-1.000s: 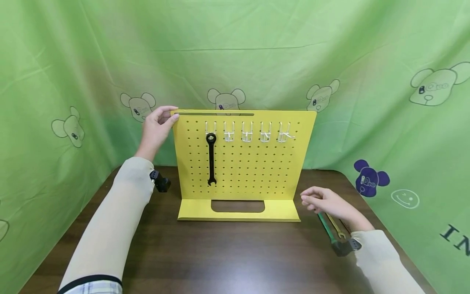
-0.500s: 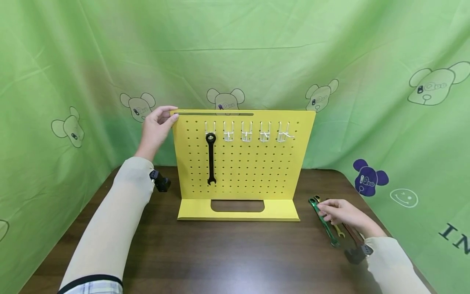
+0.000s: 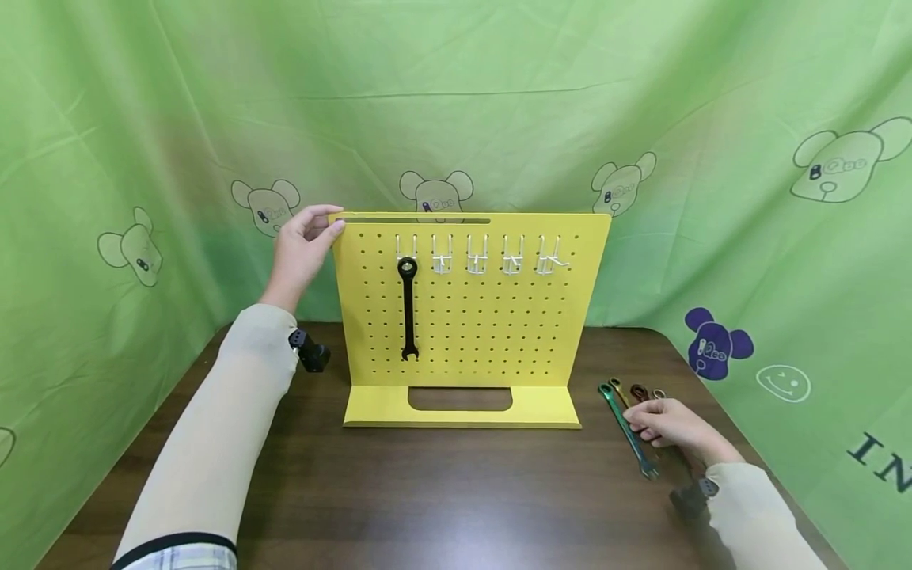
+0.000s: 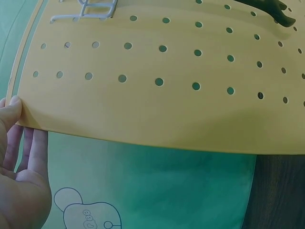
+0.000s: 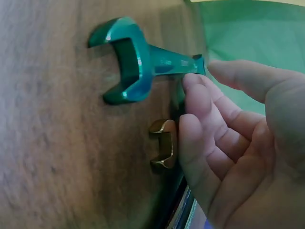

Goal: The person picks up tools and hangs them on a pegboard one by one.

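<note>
My left hand [image 3: 302,245] holds the top left corner of a yellow pegboard [image 3: 492,324], thumb in front and fingers behind. The left wrist view shows the thumb [image 4: 12,112] on that corner. On the board's leftmost white hook hangs a black wrench [image 3: 408,309]. To the right, my right hand [image 3: 673,427] is low over a row of wrenches lying on the table. Its thumb and bent fingertips are on either side of a green wrench [image 5: 131,64], with no firm grip visible. A gold wrench [image 5: 164,145] lies beside it, partly hidden by the fingers.
Several more white hooks [image 3: 477,257] run along the board's upper part. A reddish-brown wrench [image 3: 640,392] and a silver ring end [image 3: 659,393] show beyond the right hand. A green cloth [image 3: 499,103] surrounds the dark wooden table [image 3: 442,491].
My right hand has moved right and down from beside the pegboard to the wrenches, and its fingertips now reach the green one. The left hand keeps its hold on the corner.
</note>
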`<action>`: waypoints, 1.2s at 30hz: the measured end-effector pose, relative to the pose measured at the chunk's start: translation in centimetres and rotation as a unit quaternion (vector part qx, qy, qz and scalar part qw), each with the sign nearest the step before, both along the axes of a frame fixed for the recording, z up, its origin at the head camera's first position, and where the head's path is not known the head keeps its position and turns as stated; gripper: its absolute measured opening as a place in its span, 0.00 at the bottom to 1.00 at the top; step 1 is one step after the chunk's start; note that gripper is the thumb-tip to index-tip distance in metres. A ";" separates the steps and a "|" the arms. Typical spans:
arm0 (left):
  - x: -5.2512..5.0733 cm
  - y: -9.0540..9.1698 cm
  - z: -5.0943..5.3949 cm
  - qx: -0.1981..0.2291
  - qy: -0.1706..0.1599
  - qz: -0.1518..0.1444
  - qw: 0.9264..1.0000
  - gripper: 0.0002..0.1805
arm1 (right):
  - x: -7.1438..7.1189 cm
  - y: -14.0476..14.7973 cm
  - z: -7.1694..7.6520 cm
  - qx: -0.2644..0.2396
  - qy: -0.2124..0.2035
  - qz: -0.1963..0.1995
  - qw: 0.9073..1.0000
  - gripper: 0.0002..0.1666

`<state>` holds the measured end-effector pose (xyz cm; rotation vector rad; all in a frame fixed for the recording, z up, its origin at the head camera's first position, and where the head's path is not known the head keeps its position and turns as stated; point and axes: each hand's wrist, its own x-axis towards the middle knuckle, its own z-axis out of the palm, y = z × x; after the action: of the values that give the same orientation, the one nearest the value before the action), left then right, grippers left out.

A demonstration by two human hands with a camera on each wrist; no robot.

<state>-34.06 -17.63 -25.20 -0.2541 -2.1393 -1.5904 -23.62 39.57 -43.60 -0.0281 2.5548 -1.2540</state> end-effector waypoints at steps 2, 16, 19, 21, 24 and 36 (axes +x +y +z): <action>0.0 0.0 0.1 -0.002 0.000 0.000 1.000 0.18 | 0.0 -0.2 -0.2 0.025 0.010 -0.009 1.000 0.19; 0.0 -0.1 0.2 -0.004 0.000 0.001 1.000 0.20 | -0.7 -1.3 -0.9 0.113 0.041 -0.035 0.992 0.20; 0.0 -0.1 0.3 -0.003 -0.002 0.002 1.000 0.19 | -0.8 -1.3 -0.7 0.116 0.044 -0.033 0.992 0.21; 0.1 -0.1 0.4 -0.004 -0.003 0.002 1.000 0.19 | -0.8 -1.3 -0.5 0.116 0.040 -0.033 0.992 0.22; 0.1 -0.2 0.4 -0.008 -0.004 0.002 1.000 0.19 | -0.8 -1.4 -0.4 0.114 0.035 -0.034 0.992 0.22; 0.1 -0.2 0.1 -0.015 -0.006 0.002 1.000 0.20 | -0.7 -1.0 -0.7 0.075 0.024 -0.033 0.996 0.19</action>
<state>-34.01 -17.80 -25.09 -0.2506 -2.1741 -1.5624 -24.29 38.60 -44.31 0.0588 2.7038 -1.0932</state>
